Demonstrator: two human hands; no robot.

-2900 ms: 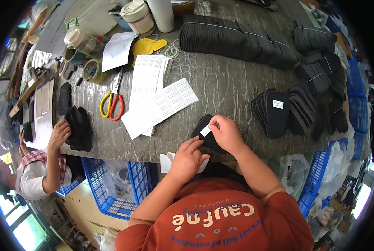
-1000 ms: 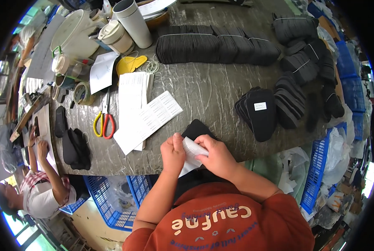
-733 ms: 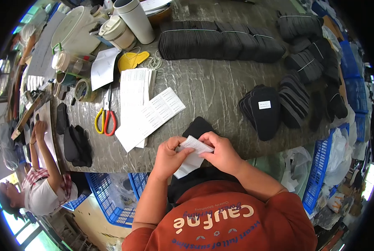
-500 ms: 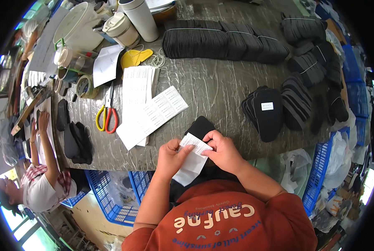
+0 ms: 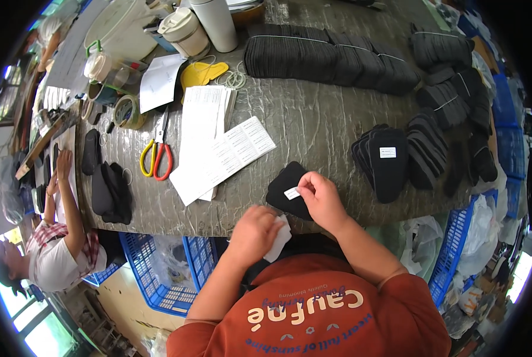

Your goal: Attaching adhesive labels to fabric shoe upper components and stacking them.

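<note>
Right hand [image 5: 322,199]: we are pinching a small white rectangular label [image 5: 290,194] in its grip, over a flat black rounded pad [image 5: 285,180] lying on the grey-brown tabletop [image 5: 319,125]. Left hand [image 5: 254,235]: we are gripping a white paper sheet [image 5: 282,239] (its end jutting rightward), near the pad.

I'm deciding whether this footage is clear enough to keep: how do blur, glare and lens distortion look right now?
Head view: left hand slightly blurred, right hand crisper, print on its small white label too small to read; head view: streaky glints on the tabletop, lower-left window overexposed; head view: fisheye bends the table's front edge, corners black.
</note>
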